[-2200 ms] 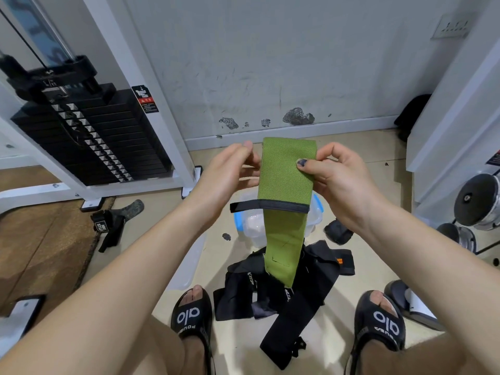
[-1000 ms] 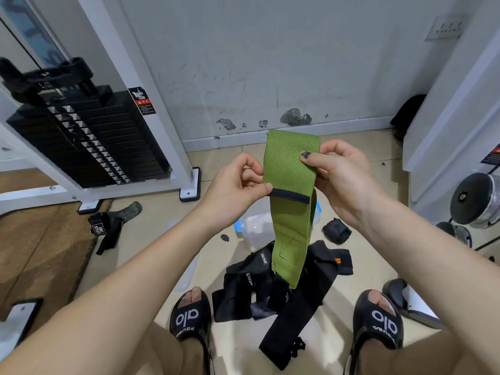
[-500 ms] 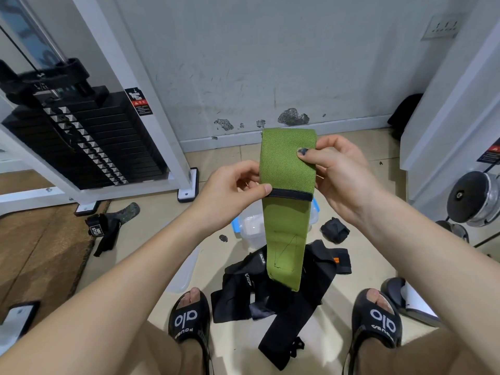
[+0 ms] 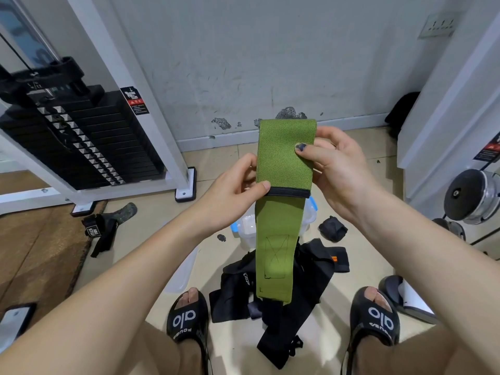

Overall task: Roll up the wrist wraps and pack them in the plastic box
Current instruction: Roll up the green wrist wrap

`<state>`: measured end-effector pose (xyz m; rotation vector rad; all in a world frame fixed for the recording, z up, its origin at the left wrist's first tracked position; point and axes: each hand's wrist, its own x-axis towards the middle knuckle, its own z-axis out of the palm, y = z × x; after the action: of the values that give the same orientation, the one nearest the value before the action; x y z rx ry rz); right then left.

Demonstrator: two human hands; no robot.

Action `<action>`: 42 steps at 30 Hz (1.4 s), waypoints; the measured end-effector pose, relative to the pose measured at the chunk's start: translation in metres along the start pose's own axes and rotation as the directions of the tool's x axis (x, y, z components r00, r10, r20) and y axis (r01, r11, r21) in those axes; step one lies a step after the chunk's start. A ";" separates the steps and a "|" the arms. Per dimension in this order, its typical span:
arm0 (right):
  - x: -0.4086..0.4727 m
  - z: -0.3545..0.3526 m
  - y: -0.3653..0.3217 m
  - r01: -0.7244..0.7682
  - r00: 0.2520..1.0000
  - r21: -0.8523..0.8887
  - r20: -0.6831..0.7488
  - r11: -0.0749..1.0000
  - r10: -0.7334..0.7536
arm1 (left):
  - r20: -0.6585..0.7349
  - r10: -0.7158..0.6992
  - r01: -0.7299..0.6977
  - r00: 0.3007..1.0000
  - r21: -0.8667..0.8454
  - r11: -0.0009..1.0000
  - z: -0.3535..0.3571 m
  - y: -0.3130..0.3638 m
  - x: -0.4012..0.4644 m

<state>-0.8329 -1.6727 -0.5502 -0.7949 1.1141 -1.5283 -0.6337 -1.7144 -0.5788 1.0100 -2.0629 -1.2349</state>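
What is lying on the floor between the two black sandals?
In the head view, a pile of black wrist wraps lies on the floor between the left sandal and the right sandal. The green wrist wrap hangs above it.

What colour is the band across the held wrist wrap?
Black, crossing the olive-green fabric wrist wrap; head view shows it.

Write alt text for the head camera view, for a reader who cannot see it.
Two bare hands hold a long green woven wrist wrap upright above a tiled floor, the left hand pinching its black band and the right hand gripping its upper edge. Below lie a pile of black wrist wraps and a clear plastic box with blue clips, partly hidden behind the green wrap.
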 end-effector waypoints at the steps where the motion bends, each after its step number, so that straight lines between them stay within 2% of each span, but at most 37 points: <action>1: 0.000 0.000 0.000 -0.004 1.000 0.008 0.008 1.000 0.004 | 0.012 -0.007 0.007 1.000 -0.014 1.000 0.000 0.000 0.000; 9: 0.003 0.001 -0.003 -0.014 1.000 0.070 0.009 0.997 0.013 | 0.054 -0.065 0.065 0.996 0.005 0.998 0.004 0.006 -0.001; 15: 0.005 0.002 -0.004 -0.047 0.999 0.164 0.030 0.985 0.043 | 0.177 -0.217 0.236 0.960 -0.094 0.967 0.008 0.010 -0.007; 25: 0.007 0.002 -0.008 -0.015 0.999 0.123 0.034 0.992 0.011 | 0.004 -0.109 0.109 0.994 -0.077 0.991 0.016 0.006 -0.001; 33: 0.011 0.001 -0.009 0.005 1.000 0.100 0.028 0.995 -0.008 | -0.021 -0.085 0.080 0.996 -0.168 0.983 0.017 0.000 0.002; 39: 0.014 -0.003 -0.006 0.060 0.998 0.009 0.015 0.998 -0.060 | 0.002 -0.144 0.140 0.990 -0.236 0.962 0.019 0.000 0.003; 42: 0.016 -0.005 -0.003 0.097 0.995 -0.065 0.006 0.993 -0.097 | -0.029 -0.142 0.132 0.989 -0.230 0.964 0.020 0.000 0.003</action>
<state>-0.8421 -1.6869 -0.5501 -0.9067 1.1426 -1.5772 -0.6505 -1.7071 -0.5869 1.0752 -1.7928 -1.4663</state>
